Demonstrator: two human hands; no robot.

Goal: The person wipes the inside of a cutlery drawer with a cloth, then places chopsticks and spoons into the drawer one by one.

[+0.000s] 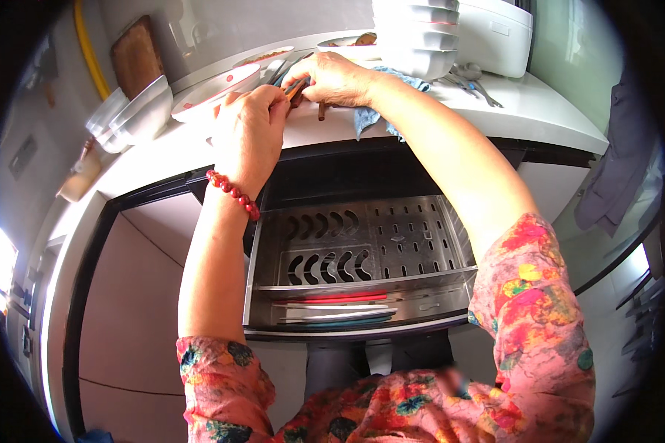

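Over the counter, both hands meet at a bunch of brown and dark sticks (pixel 295 95) that look like chopsticks. My left hand (pixel 250 119), below a red bead bracelet (pixel 234 191), pinches their near ends. From the far side, my right hand (pixel 335 77) closes around the bunch and hides much of it. A brown stick end (pixel 321 112) pokes out under my right palm. By my right wrist lies a blue cloth (pixel 367 120). Below my arms, an open drawer holds a slotted metal rack (pixel 374 243). Red chopsticks (pixel 332 298) and white chopsticks (pixel 338 311) lie in its front compartment.
White bowls (pixel 429 41) stand stacked at the back, beside a white appliance (pixel 496 39). Spoons and other utensils (pixel 474 86) lie right of the bowls. Leftwards are a large patterned bowl (pixel 219 91), clear bowls (pixel 141 113) and a wooden cutting board (pixel 137 55). The drawer front (pixel 360 332) juts towards my legs.
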